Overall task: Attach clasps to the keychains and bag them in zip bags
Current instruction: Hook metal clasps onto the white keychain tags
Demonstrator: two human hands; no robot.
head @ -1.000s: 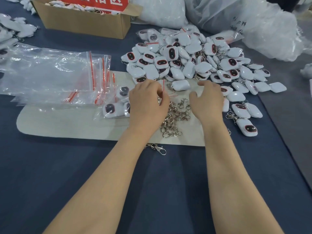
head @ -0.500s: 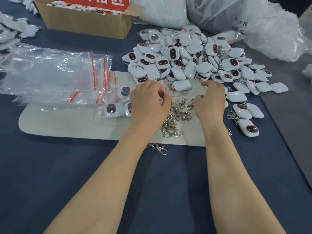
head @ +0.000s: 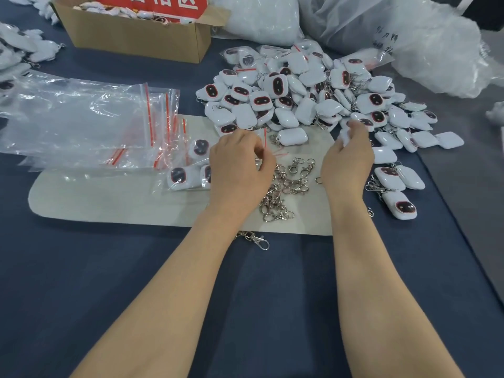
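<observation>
The right hand (head: 350, 159) curls its fingers round a white keychain (head: 343, 136) at the near edge of the pile (head: 300, 94). Motion blur hides how firmly it grips and which way the keychain's ring points. The left hand (head: 240, 167) is also curled, thumb against forefinger, and seems to pinch the mouth of a clear bag (head: 265, 136) whose red strip stands up just past the fingertips.

The clasps (head: 289, 184) lie between the two hands in a loose heap on the mat (head: 109, 197). The heap's long axis runs from its far right end, near the right thumb, towards the mat's near edge. From the held keychain the clasps lie nearer the person and to the left. The heap touches the left hand's side, so that hand is the closer one, but it appears occupied. The next pick probably falls to whichever hand frees a finger first.

One clasp (head: 256, 238) lies apart on the desk (head: 136, 268), just off the mat's near edge. Finished packs (head: 181, 177) sit beside the left hand, and spare bags (head: 81, 121) spread towards the desk's left edge.
</observation>
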